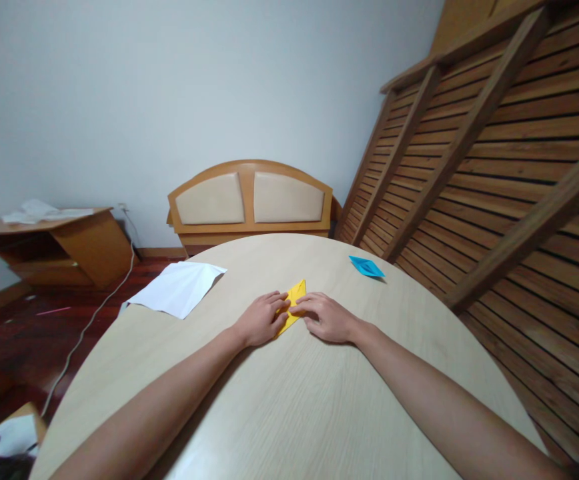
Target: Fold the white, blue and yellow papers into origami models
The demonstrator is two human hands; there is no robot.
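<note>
A yellow folded paper [297,291], narrow and pointed at its upper end, lies slantwise on the round table. My left hand [264,319] holds its left side, with bent fingers on the paper and the thumb near its lower part. From the right, my right hand [327,317] has its fingertips on the paper's middle, close to the left fingers. Both hands cover part of the folds. Farther off to the right rests a blue folded paper [367,267], diamond-shaped from here, touched by neither hand.
White paper sheets [179,288] lie at the left edge of the pale round table [289,413]. Behind stands a headboard [249,227] with cream panels. A slatted wooden frame [469,187] leans along the right. A cable [97,313] crosses the floor beside a low cabinet [89,243].
</note>
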